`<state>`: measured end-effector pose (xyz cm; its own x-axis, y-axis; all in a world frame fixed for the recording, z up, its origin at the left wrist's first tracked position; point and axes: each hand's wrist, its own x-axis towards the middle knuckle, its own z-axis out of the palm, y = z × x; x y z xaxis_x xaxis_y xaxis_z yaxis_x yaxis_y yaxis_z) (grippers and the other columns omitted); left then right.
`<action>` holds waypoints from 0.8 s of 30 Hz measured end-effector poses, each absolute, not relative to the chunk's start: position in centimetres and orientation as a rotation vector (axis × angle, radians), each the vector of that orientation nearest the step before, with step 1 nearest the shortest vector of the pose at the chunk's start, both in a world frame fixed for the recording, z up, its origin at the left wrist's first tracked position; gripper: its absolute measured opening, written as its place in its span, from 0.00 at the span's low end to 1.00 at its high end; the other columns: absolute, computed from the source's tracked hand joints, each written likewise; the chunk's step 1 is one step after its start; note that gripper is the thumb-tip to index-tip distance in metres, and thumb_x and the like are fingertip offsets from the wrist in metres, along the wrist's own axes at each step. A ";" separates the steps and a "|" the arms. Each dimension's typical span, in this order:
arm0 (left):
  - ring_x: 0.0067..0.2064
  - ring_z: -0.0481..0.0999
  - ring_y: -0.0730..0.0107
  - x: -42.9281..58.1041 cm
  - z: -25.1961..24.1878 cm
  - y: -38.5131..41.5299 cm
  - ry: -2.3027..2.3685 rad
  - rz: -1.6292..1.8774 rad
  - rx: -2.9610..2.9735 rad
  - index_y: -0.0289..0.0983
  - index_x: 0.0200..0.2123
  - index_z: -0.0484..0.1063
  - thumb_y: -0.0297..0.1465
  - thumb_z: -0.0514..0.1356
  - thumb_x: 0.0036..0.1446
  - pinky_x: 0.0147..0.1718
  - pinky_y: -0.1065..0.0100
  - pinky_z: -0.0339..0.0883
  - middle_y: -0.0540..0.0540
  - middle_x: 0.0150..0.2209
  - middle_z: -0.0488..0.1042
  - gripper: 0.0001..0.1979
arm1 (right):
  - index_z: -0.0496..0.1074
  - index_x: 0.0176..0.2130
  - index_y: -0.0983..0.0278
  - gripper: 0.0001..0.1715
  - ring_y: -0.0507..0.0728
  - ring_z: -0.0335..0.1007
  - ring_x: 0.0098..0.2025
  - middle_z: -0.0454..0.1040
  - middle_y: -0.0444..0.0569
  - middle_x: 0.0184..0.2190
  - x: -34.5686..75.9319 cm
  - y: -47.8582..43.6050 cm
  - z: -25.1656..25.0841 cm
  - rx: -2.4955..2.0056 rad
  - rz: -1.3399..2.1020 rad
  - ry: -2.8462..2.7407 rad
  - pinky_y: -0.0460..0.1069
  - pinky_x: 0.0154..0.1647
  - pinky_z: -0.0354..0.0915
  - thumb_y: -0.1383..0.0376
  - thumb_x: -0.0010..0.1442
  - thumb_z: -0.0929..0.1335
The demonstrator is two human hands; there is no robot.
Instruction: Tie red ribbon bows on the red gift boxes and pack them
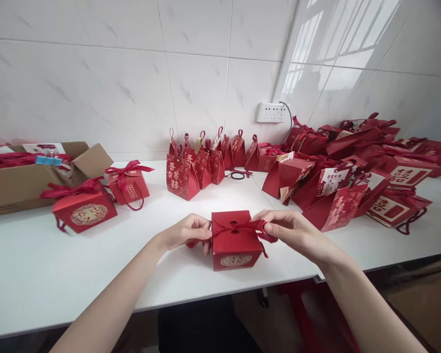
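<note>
A red gift box (236, 248) with a pale printed emblem on its front stands on the white table in front of me. Across its top runs a dark red ribbon (255, 228), crossed near the round cut-out in the lid. At the box's left side my left hand (191, 232) is closed, pinching one end of the ribbon. On the other side my right hand (284, 228) grips the ribbon's loop between thumb and fingers. The underside of the box is hidden, and so are some fingertips.
Two ribboned boxes, the larger box (84, 211) nearer, stand left beside an open carton (22, 181). Several triangular gift boxes (182, 176) line the back. A heap of red boxes (353, 162) fills the right. A power strip (271, 113) is on the tiled wall.
</note>
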<state>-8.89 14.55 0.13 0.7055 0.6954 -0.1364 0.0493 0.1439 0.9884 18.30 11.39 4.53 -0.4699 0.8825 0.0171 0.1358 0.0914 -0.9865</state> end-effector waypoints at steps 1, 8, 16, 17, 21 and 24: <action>0.22 0.71 0.72 -8.7 0.3 14.0 0.677 0.503 1.377 0.36 0.17 0.57 0.41 0.65 0.47 0.22 0.73 0.54 0.47 0.18 0.72 0.22 | 0.72 0.24 0.64 0.18 0.58 0.70 0.41 0.75 0.52 0.41 18.0 11.1 5.1 -0.985 1.402 -1.735 0.49 0.37 0.64 0.52 0.52 0.71; 0.22 0.66 0.78 -8.6 2.7 10.7 0.910 0.384 1.472 0.34 0.21 0.63 0.42 0.61 0.52 0.20 0.74 0.52 0.47 0.23 0.72 0.19 | 0.74 0.29 0.63 0.15 0.59 0.73 0.40 0.78 0.51 0.36 14.8 10.9 5.2 -0.978 1.212 -1.846 0.51 0.40 0.66 0.55 0.56 0.68; 0.20 0.58 0.79 -7.8 7.3 8.0 1.190 0.355 1.727 0.36 0.25 0.65 0.41 0.57 0.55 0.17 0.75 0.50 0.53 0.20 0.63 0.15 | 0.76 0.34 0.61 0.10 0.57 0.72 0.39 0.78 0.48 0.36 13.2 9.7 3.6 -1.019 0.876 -1.883 0.51 0.43 0.65 0.64 0.58 0.64; 0.20 0.59 0.78 -7.6 7.7 7.7 1.196 0.353 1.763 0.36 0.25 0.65 0.41 0.57 0.55 0.18 0.75 0.51 0.53 0.20 0.63 0.14 | 0.76 0.35 0.61 0.11 0.57 0.72 0.40 0.77 0.48 0.37 13.2 9.5 3.6 -0.998 0.846 -1.896 0.51 0.45 0.64 0.65 0.59 0.63; 0.23 0.60 0.77 -6.6 9.3 6.8 1.210 0.320 1.933 0.37 0.25 0.67 0.38 0.57 0.55 0.20 0.75 0.52 0.53 0.22 0.64 0.11 | 0.73 0.34 0.61 0.09 0.56 0.72 0.38 0.77 0.47 0.35 12.9 9.0 3.4 -0.970 0.792 -1.905 0.50 0.42 0.65 0.68 0.58 0.63; 0.22 0.57 0.76 -6.2 10.4 6.6 1.257 0.247 2.055 0.37 0.24 0.68 0.37 0.57 0.55 0.18 0.74 0.49 0.53 0.21 0.62 0.11 | 0.67 0.32 0.61 0.02 0.54 0.72 0.34 0.76 0.45 0.31 12.5 8.5 3.4 -0.989 0.849 -1.822 0.49 0.38 0.65 0.67 0.56 0.65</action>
<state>-6.20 6.63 10.36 0.5095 0.8391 -0.1906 0.7045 -0.2796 0.6523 12.49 8.53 3.37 -0.3050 0.8789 0.3667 0.2847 0.4516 -0.8456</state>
